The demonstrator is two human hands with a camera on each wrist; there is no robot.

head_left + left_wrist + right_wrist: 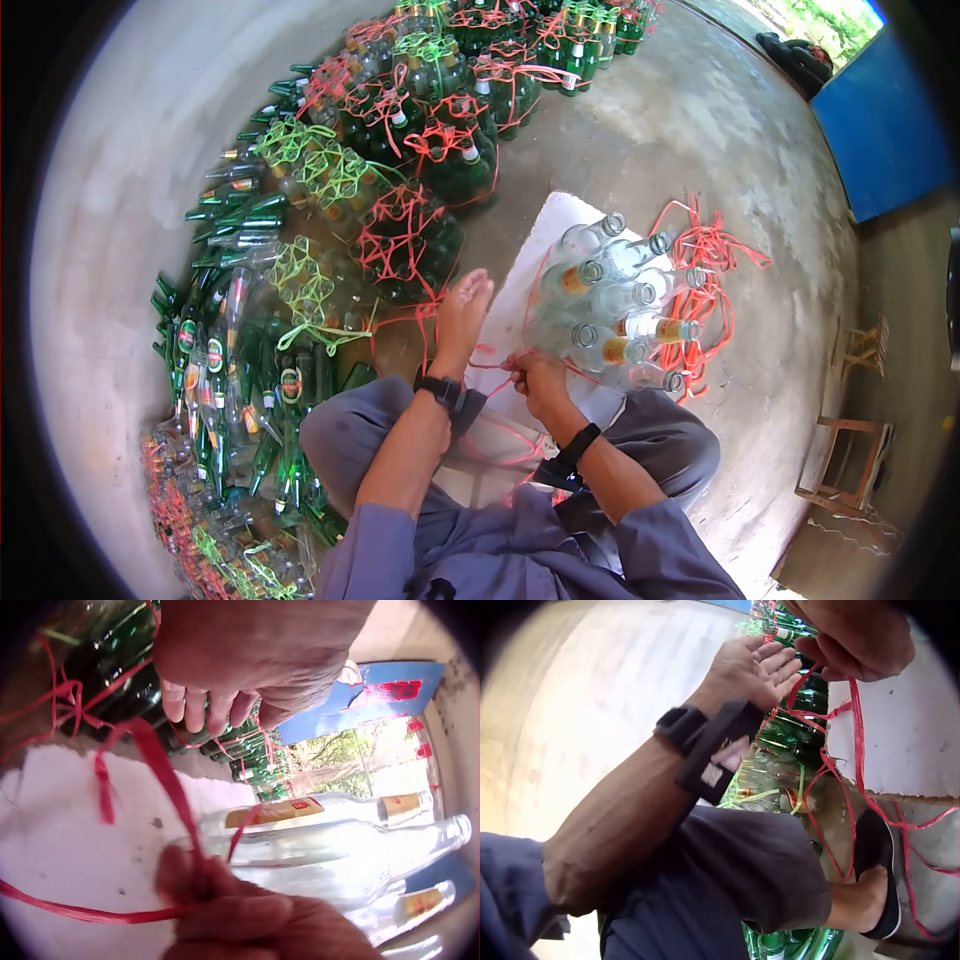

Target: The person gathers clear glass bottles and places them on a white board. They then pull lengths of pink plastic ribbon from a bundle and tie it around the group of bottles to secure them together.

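My right hand (540, 380) pinches a strand of red plastic twine (169, 776) between thumb and fingers, low over a white board (520, 280). Its twine loops and trails toward both sides. To the left of it, my left hand (466, 308) is raised with its fingers extended; the palm (754, 671) shows in the right wrist view and holds nothing. Beside the right hand stands a cluster of clear glass bottles (610, 295), some with yellow labels, their necks leaning outward. A thin red strand runs around the lower part of the cluster.
Tied bundles of green bottles (405, 235) stand ahead and to the left, with loose bottles (225, 380) heaped along the wall. A tangle of red twine (705, 250) lies beyond the clear bottles. A wooden stool (850, 465) is at far right, near a blue panel (885, 125).
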